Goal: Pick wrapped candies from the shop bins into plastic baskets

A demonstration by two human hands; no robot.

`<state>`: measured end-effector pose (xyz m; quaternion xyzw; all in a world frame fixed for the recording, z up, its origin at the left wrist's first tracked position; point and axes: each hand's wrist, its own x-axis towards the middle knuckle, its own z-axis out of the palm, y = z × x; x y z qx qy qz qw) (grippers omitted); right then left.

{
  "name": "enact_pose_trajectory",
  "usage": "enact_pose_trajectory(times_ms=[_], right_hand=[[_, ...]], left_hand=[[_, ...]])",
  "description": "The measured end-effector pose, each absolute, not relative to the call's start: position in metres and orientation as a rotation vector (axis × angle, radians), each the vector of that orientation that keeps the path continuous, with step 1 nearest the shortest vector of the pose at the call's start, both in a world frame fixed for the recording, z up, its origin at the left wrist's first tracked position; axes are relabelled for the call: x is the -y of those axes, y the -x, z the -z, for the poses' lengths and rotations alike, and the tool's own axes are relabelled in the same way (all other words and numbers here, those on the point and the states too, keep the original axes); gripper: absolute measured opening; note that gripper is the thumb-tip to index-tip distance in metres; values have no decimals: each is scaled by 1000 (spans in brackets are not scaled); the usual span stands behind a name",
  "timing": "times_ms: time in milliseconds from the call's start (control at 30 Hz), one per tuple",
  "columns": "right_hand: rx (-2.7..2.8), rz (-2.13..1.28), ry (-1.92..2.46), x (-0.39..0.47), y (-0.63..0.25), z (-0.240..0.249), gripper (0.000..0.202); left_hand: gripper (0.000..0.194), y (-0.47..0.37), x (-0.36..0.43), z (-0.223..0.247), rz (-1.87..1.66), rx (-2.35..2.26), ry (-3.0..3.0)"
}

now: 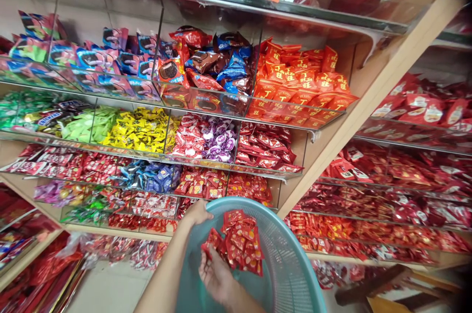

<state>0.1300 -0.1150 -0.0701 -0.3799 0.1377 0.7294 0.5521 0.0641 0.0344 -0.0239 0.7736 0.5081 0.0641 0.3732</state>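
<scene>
A teal plastic basket (300,254) with perforated sides is tilted in front of me at the bottom of the view. At its upper left rim, my left hand (199,212) is closed, the thumb lying over the edge. Inside the basket, several small red candy packets (245,246) with round gold prints form a loose pile. My right hand (217,273) reaches in with curled fingers, palm partly turned up. A red candy packet (212,239) is at its fingertips, at the pile's left side; part of the grip is blurred.
Ahead stands a wooden shelf (313,155) with clear dividers. Its compartments hold yellow packets (138,128), purple and white candies (219,140), orange-red packets (298,81) and blue packets (158,175). More red packets fill a shelf at right. A dark wooden piece (372,286) lies at lower right.
</scene>
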Motion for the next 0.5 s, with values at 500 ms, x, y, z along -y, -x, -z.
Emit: enact_pose_trajectory(times_ms=[500], right_hand=[[152,-1779,1238,124,-130,66,42]], left_hand=[[28,-64,-36,29,-176,-1312,-1943]])
